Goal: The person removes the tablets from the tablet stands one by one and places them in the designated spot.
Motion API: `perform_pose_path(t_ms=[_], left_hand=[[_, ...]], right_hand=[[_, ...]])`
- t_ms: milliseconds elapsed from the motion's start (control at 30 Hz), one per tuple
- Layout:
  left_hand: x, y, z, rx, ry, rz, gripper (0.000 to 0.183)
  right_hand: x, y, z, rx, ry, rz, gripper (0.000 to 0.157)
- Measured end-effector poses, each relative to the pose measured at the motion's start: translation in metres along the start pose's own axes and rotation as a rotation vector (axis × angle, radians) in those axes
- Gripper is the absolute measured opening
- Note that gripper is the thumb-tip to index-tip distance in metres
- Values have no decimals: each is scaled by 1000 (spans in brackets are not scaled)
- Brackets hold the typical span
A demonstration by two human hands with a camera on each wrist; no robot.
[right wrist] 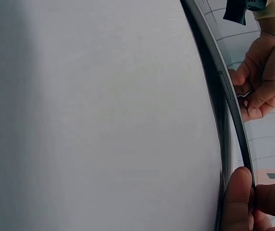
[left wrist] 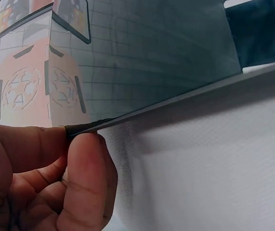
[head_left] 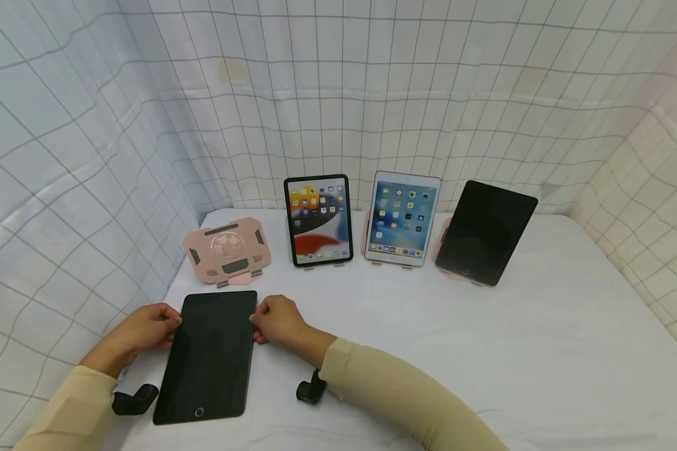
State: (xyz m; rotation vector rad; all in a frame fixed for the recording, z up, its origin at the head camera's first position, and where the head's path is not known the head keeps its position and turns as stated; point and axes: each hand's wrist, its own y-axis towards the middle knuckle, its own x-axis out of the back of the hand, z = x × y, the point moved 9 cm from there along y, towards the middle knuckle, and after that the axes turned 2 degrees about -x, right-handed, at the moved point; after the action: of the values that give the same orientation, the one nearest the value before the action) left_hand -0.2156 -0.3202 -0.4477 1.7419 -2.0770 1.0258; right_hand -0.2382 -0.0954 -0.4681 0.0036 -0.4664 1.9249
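Two hands pinch a dark tablet (head_left: 209, 357) near the table's (head_left: 485, 351) front left corner: left hand (head_left: 141, 329) and right hand (head_left: 276, 321) on its opposite long edges, before an empty pink stand (head_left: 227, 250).

White-covered worktop (head_left: 485, 351). Dark tablet (head_left: 209, 357) lies flat on it between our fingers (head_left: 172, 322). Beyond the fingers we note a row: empty pink stand (head_left: 227, 250), then three propped tablets, two lit (head_left: 318, 219) (head_left: 402, 216), one dark (head_left: 485, 232), farthest to the fingers' right.
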Motion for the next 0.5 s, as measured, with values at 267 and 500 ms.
perform_pose_path(t_ms=[267, 500], left_hand=[[-1, 0, -4, 13, 26, -1, 17], [-1, 4, -1, 12, 32, -7, 17]], right_hand=[[0, 3, -2, -21, -44, 5, 24], [0, 6, -2, -40, -94, 7, 25]])
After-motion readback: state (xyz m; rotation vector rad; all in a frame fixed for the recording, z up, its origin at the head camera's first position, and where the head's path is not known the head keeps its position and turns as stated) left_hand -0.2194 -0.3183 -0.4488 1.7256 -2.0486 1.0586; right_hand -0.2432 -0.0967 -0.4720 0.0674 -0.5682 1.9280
